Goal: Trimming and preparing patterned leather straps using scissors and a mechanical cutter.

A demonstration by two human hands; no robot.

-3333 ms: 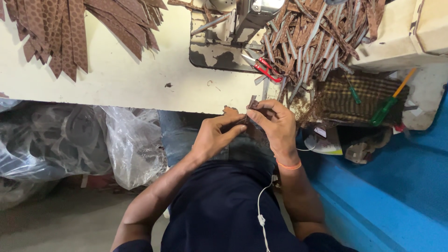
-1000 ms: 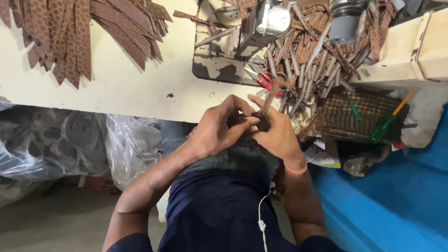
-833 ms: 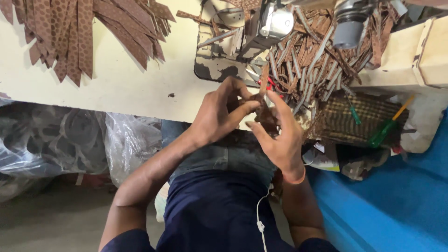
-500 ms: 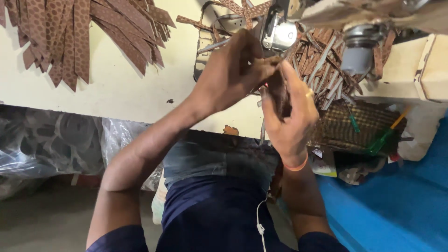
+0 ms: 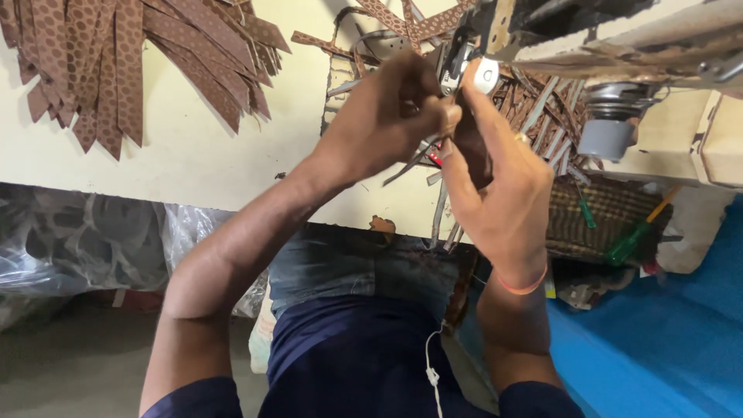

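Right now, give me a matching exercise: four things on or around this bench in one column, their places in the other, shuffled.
1. pile of brown patterned strips
2. woven basket
3. clear plastic bags
4. left hand

a. under the bench, left
b. raised at the machine, beside the right hand
c. bench top, far left
d. right of the hands

Pairs: 1-c, 2-d, 3-a, 4-b

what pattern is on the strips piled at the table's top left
Brown strips with a dotted, perforated-looking pattern; the head view shows them.

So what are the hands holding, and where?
Both hands hold a thin brown strip up at the sewing machine: left hand pinches it near the top, right hand cups it from below.
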